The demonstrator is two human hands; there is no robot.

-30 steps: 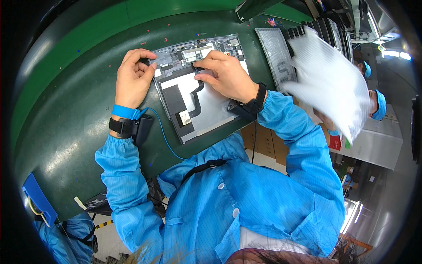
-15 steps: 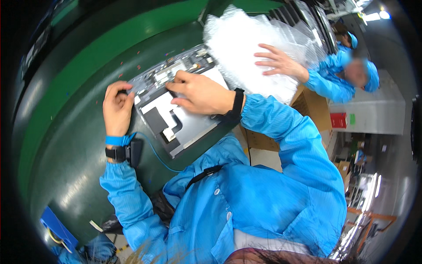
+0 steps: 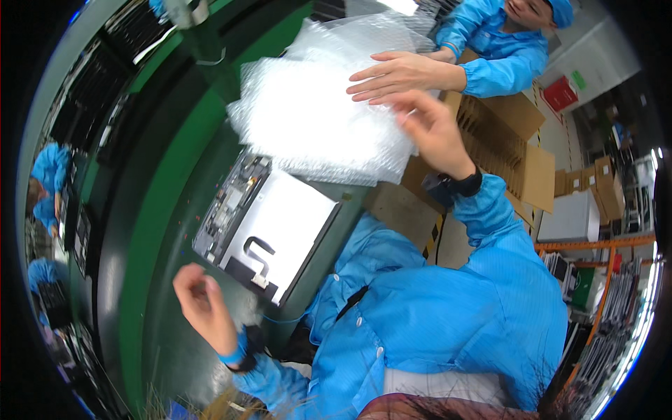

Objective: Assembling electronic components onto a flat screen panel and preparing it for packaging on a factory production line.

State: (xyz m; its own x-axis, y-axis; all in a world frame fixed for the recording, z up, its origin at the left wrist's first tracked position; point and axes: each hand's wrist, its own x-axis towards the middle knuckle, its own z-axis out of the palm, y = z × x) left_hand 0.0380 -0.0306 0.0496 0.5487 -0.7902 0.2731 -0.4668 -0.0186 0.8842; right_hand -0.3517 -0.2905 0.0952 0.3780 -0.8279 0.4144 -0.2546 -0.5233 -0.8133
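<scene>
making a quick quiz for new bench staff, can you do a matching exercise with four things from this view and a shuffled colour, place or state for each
Things:
1. opened device
2. bubble wrap
3. left hand
4. cardboard box

Descriptions:
A. brown, with its flaps open
B. lying on the green table, a curved black strip on its silver surface
C. whitish and see-through in places, a co-worker's hand over it
D. above a blue wristband

Pairs: 1-B, 2-C, 3-D, 4-A
</scene>
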